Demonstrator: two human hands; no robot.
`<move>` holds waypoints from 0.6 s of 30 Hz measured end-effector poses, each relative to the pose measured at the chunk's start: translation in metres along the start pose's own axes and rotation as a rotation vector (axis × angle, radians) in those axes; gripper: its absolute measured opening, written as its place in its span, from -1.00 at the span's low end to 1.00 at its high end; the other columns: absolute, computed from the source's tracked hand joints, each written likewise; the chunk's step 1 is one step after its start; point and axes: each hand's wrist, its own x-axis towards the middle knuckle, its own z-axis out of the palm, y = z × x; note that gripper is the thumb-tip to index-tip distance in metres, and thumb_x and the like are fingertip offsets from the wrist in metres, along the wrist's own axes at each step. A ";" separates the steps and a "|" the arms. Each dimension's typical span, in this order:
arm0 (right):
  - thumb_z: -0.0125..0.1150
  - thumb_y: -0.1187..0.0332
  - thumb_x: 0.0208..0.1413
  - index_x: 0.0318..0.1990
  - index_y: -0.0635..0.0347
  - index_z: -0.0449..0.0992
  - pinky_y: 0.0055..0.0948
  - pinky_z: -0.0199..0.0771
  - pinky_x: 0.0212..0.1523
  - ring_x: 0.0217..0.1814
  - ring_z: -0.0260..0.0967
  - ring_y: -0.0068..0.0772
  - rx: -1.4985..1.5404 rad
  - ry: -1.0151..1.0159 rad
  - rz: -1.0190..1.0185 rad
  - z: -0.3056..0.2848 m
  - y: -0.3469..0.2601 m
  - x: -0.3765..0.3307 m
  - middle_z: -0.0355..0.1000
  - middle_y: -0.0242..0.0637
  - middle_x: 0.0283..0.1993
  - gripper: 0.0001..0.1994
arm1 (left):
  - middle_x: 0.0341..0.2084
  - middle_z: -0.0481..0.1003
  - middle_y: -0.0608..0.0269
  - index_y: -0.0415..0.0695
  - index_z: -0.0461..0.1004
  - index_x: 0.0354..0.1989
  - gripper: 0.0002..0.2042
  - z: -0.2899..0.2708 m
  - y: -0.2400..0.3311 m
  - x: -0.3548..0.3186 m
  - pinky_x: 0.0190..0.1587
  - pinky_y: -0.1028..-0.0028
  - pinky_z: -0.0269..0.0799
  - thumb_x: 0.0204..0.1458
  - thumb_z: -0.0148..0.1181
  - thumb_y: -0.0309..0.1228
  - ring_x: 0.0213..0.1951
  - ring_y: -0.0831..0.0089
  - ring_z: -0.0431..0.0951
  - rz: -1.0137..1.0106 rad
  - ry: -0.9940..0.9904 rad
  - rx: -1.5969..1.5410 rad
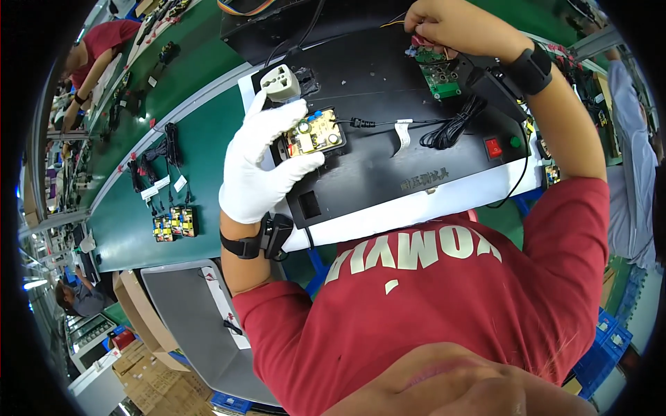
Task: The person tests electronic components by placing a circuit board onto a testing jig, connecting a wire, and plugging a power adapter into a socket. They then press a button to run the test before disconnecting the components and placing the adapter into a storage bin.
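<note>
Red shirt [430,277] faces black panel [368,177], left grip [251,170] holding circuit board [317,133] near panel's left edge, right grip [436,24] unclear.

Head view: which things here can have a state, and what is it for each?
Yellow board: held, components showing
Left hand: gloved, holding the board
Right hand: bare, fingers bent
Black cable: coiled
Red switch: position unclear
Grey bin: open
White socket: no plug visible

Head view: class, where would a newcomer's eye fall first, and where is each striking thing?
Probably on the white-gloved left hand, around a yellow circuit board at the left of the black panel. Next, the bare right hand at the panel's far right, beside a green circuit board. The red rocker switch stands out near the panel's right end.
</note>
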 end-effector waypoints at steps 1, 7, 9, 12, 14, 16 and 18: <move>0.02 0.41 0.06 -0.35 0.32 0.59 -0.37 0.52 -0.39 -0.48 0.50 -0.31 0.125 0.027 0.078 0.002 0.002 -0.001 0.50 -0.11 -0.51 -0.78 | -0.12 0.57 0.22 -0.14 0.52 -0.10 -0.51 0.000 0.000 0.000 0.38 0.01 -0.07 -0.29 0.53 -0.40 0.04 0.27 0.51 -0.003 0.001 -0.017; 0.01 0.44 0.04 -0.41 0.31 0.56 -0.45 0.50 -0.40 -0.51 0.49 -0.41 0.004 -0.023 0.040 0.004 0.011 0.001 0.50 -0.22 -0.54 -0.81 | -0.12 0.57 0.21 -0.15 0.52 -0.09 -0.51 0.002 0.002 0.000 0.38 0.03 -0.06 -0.28 0.52 -0.40 0.05 0.27 0.50 -0.020 0.017 -0.037; 0.01 0.43 0.05 -0.38 0.31 0.56 -0.46 0.50 -0.39 -0.48 0.49 -0.41 -0.002 -0.062 0.050 0.003 0.016 0.004 0.51 -0.21 -0.51 -0.81 | -0.12 0.57 0.21 -0.15 0.52 -0.09 -0.51 0.002 0.001 0.001 0.38 0.03 -0.06 -0.29 0.52 -0.41 0.05 0.26 0.50 0.004 0.020 0.005; 0.06 0.42 0.11 -0.28 0.29 0.51 -0.48 0.49 -0.41 -0.45 0.47 -0.44 0.073 -0.143 0.033 0.006 0.027 0.009 0.49 -0.23 -0.44 -0.85 | -0.12 0.56 0.20 -0.17 0.52 -0.09 -0.51 0.002 -0.001 -0.001 0.38 0.04 -0.06 -0.28 0.52 -0.40 0.06 0.24 0.50 0.012 0.021 0.008; 0.16 0.44 0.14 -0.28 0.26 0.42 -0.52 0.50 -0.48 -0.50 0.42 -0.53 0.231 -0.141 -0.023 0.012 0.034 0.013 0.42 -0.32 -0.47 -0.91 | -0.12 0.56 0.18 -0.18 0.52 -0.08 -0.51 0.001 -0.001 -0.001 0.37 0.04 -0.05 -0.27 0.52 -0.39 0.06 0.23 0.49 -0.002 0.023 -0.013; 0.07 0.48 0.14 -0.36 0.29 0.44 -0.55 0.46 -0.48 -0.51 0.40 -0.58 0.269 -0.141 -0.048 0.015 0.040 0.013 0.42 -0.35 -0.49 -0.92 | -0.13 0.56 0.16 -0.20 0.53 -0.07 -0.50 0.000 -0.001 0.000 0.37 0.03 -0.04 -0.27 0.52 -0.37 0.07 0.22 0.49 0.038 0.001 0.032; 0.05 0.51 0.11 -0.37 0.31 0.46 -0.56 0.46 -0.46 -0.49 0.40 -0.59 0.272 -0.118 -0.119 0.014 0.042 0.014 0.44 -0.35 -0.48 -0.92 | -0.05 0.51 0.03 -0.23 0.52 -0.05 -0.46 -0.003 0.001 0.001 0.31 0.14 0.10 -0.28 0.53 -0.36 0.11 0.14 0.44 0.046 -0.027 0.128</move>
